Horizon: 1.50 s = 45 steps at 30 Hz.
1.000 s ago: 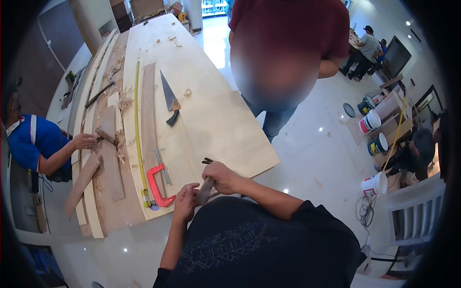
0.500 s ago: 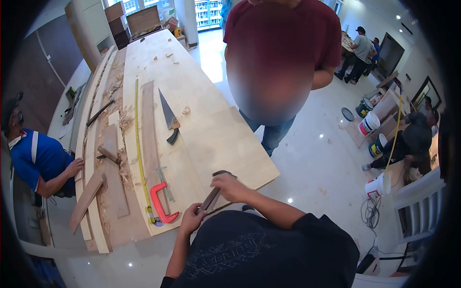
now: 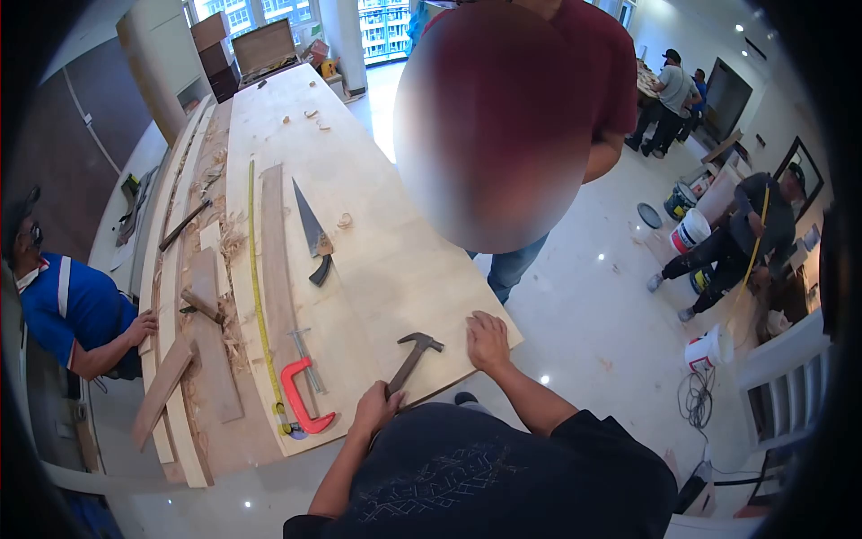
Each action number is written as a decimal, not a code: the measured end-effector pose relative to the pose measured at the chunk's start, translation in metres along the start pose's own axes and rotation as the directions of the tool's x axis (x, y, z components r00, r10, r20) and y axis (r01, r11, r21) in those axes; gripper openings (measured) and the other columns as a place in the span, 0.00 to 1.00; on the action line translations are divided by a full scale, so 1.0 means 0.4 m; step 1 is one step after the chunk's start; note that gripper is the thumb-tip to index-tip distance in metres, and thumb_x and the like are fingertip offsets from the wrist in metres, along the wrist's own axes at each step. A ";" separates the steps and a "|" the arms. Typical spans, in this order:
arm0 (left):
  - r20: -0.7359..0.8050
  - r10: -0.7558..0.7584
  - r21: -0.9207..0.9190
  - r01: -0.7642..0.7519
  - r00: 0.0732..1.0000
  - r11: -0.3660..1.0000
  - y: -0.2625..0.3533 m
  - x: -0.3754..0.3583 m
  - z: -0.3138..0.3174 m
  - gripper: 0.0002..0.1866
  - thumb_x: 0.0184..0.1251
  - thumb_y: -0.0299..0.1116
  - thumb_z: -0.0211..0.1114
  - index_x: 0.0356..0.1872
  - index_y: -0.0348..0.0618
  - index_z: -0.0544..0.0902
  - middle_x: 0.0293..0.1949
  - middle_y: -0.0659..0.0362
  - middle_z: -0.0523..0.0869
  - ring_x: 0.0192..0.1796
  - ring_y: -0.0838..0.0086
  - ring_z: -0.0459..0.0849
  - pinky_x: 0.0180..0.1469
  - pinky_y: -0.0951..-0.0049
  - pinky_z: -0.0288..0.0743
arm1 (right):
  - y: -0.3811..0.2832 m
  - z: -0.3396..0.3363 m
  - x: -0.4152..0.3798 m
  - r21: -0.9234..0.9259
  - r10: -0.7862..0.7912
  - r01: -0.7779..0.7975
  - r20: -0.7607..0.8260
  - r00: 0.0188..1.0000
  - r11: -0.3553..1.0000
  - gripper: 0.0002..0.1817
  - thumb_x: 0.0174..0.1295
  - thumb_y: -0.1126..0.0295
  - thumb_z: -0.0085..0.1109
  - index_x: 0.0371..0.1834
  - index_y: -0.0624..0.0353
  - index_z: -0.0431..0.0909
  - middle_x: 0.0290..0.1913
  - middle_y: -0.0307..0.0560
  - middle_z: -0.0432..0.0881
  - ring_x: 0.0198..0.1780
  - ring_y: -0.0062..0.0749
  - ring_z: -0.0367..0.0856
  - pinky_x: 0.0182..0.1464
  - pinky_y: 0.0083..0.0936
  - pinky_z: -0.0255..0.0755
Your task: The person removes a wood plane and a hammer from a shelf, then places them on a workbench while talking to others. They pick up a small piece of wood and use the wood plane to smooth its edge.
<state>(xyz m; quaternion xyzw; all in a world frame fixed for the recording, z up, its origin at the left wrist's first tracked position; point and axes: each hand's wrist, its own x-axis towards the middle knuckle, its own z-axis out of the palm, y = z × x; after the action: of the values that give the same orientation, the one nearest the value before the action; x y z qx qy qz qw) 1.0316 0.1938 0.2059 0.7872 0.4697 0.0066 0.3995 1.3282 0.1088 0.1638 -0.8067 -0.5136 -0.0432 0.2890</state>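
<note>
Since the earlier frame, the right hand [image 3: 488, 343] has let go of the hammer [image 3: 410, 365] and moved out to the near right corner of the pale board [image 3: 404, 260], where it rests palm down, fingers extended and holding nothing. The left hand [image 3: 375, 409] stays closed around the end of the hammer's handle, close to the board's near edge. The hammer points away from the body, its head over the board, between the two hands and nearer the right one. Left of the hammer, a red clamp [image 3: 294, 395] sits by the near edge, with a yellow tape measure [image 3: 254, 260] stretched out beside it. Farther up lies a saw [image 3: 312, 229]. A person in a maroon shirt [image 3: 615, 76] stands beyond the board.
</note>
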 end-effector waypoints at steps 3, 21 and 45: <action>0.009 -0.027 0.047 0.026 1.000 0.999 0.002 0.013 0.002 0.24 0.67 0.50 0.67 0.43 0.35 0.78 0.39 0.40 0.85 0.45 0.44 0.85 0.47 0.52 0.76 | -0.008 -0.009 0.001 -0.001 -0.028 0.028 -0.027 0.999 1.000 0.14 0.65 0.67 0.57 0.53 0.56 0.81 0.59 0.48 0.78 0.65 0.42 0.72 0.69 0.46 0.59; -0.181 0.325 0.118 -0.308 0.928 0.944 -0.029 -0.020 0.004 0.15 0.62 0.40 0.70 0.42 0.40 0.83 0.42 0.49 0.82 0.42 0.50 0.83 0.47 0.55 0.78 | -0.002 0.005 0.005 -0.043 -0.026 0.027 0.005 1.000 0.999 0.15 0.64 0.70 0.56 0.53 0.56 0.80 0.62 0.49 0.78 0.64 0.47 0.72 0.69 0.44 0.59; -0.738 0.050 0.035 -0.035 0.673 0.999 -0.066 0.099 -0.056 0.41 0.54 0.35 0.77 0.67 0.33 0.66 0.61 0.39 0.72 0.63 0.43 0.71 0.65 0.50 0.66 | -0.001 0.014 0.008 -0.086 -0.042 0.046 0.048 0.998 0.995 0.15 0.69 0.69 0.53 0.56 0.57 0.79 0.63 0.49 0.77 0.66 0.46 0.70 0.71 0.43 0.58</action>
<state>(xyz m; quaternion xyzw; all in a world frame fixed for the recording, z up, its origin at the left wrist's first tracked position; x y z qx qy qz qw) 1.0257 0.2434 0.1901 0.7318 0.5725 0.3289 0.1685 1.3281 0.1142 0.1606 -0.8079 -0.5354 -0.0531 0.2407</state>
